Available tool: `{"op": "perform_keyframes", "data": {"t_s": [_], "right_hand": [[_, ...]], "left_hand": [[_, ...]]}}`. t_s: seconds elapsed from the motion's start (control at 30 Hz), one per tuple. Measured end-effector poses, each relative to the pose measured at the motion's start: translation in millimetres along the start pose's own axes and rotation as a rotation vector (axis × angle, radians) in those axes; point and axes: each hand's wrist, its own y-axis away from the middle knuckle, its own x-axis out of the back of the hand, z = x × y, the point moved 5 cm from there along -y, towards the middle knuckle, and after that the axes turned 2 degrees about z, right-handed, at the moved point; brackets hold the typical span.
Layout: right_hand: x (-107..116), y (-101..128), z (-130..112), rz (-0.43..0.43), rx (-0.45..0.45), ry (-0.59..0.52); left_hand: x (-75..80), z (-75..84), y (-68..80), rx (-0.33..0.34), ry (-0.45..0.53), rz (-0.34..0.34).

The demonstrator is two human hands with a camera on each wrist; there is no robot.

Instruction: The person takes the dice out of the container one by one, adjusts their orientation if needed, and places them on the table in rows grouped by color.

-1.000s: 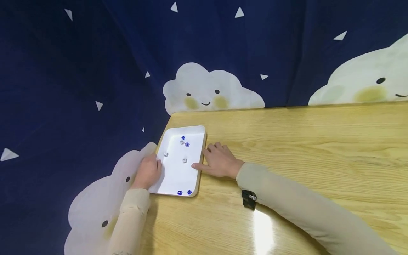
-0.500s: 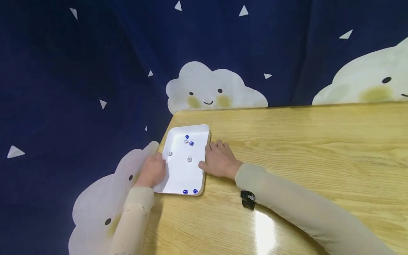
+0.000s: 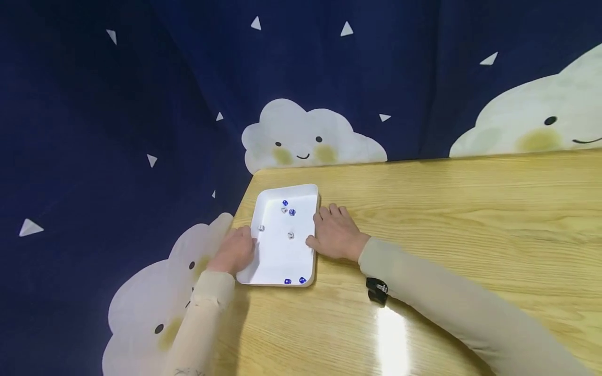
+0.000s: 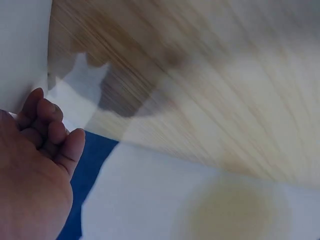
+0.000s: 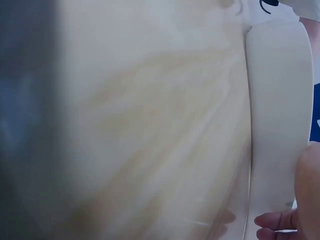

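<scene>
A shallow white tray [image 3: 278, 256] lies on the wooden table in the head view. Blue dice and clear-looking dice are scattered inside it. One blue die [image 3: 292, 212] sits close to a clear die [image 3: 284, 210] near the far end, while another blue die [image 3: 302, 280] lies by the near right corner. My left hand [image 3: 238, 249] grips the tray's left wall, thumb over the rim; in the left wrist view its fingers [image 4: 45, 110] curl at the outer wall. My right hand [image 3: 336, 233] holds the right wall, thumb at the rim, fingers [image 5: 277, 220] against the outside.
The wooden table [image 3: 447, 219] extends to the right, its left edge close beside the tray. A dark blue curtain [image 3: 188, 78] with printed clouds hangs behind and to the left. A black band [image 3: 377, 290] shows under the right sleeve.
The tray has slid right across the table with both hands on it. My right thumb has drawn back from inside the tray to the rim. The dice keep their places in the tray.
</scene>
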Motion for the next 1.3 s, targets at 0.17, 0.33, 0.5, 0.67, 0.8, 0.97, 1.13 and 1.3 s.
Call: {"op": "perform_keyframes", "data": {"t_s": [0.17,0.33,0.5,0.67,0.8,0.97,1.13,1.3], "right_hand": [[7,10,18,-0.005,-0.015,-0.005],[17,23,36,0.002,-0.033,-0.011],[21,34,47,-0.005,-0.037,0.010],[28,43,56,-0.008,-0.033,0.028],[32,51,67,-0.027,-0.060,0.019],[37,61,76,-0.033,-0.058,0.022],[40,74,86,-0.014,-0.047,0.035],[45,86,100,-0.011,-0.073,0.042]], "left_hand": [[0.7,19.1,-7.3,-0.029,0.014,0.017],[2.3,42.0,-13.9,-0.073,0.002,0.021],[1.5,57.7,-15.9,-0.096,0.002,0.017],[2.0,71.3,-19.1,-0.086,0.002,-0.006],[4.8,84.1,-24.9,-0.108,-0.027,-0.008],[5.8,98.1,-28.8,-0.135,-0.044,0.028],[3.4,114.9,-26.5,-0.152,-0.067,0.019],[6.3,134.6,-25.8,-0.195,-0.097,0.027]]}}
